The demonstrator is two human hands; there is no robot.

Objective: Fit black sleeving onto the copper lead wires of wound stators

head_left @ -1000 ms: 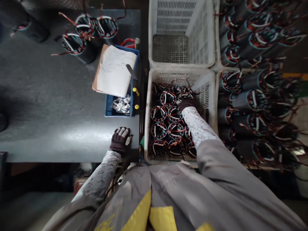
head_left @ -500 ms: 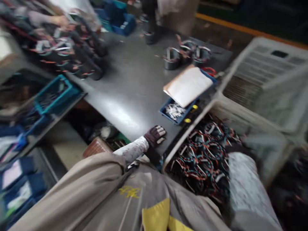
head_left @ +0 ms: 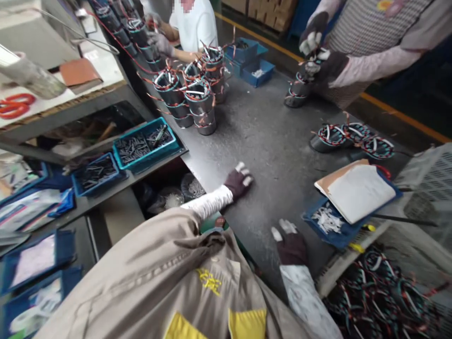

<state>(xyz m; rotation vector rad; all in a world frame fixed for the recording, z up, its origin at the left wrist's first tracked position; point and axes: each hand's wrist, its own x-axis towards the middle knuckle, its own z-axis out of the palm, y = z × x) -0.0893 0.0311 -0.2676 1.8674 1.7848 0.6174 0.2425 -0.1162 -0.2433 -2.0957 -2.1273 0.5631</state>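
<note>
Dark-gloved and empty, both hands are open: the left hand splayed on the grey metal worktop, the right hand just beside a white plastic crate of wire-wound motor stators and a blue tray.

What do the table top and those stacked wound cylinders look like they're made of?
The stacked cylinders look like dull grey steel, with orange-red wires suggesting enamelled copper. The table top looks like scuffed grey metal, given its sheen, though a coated board can't be ruled out.
</note>
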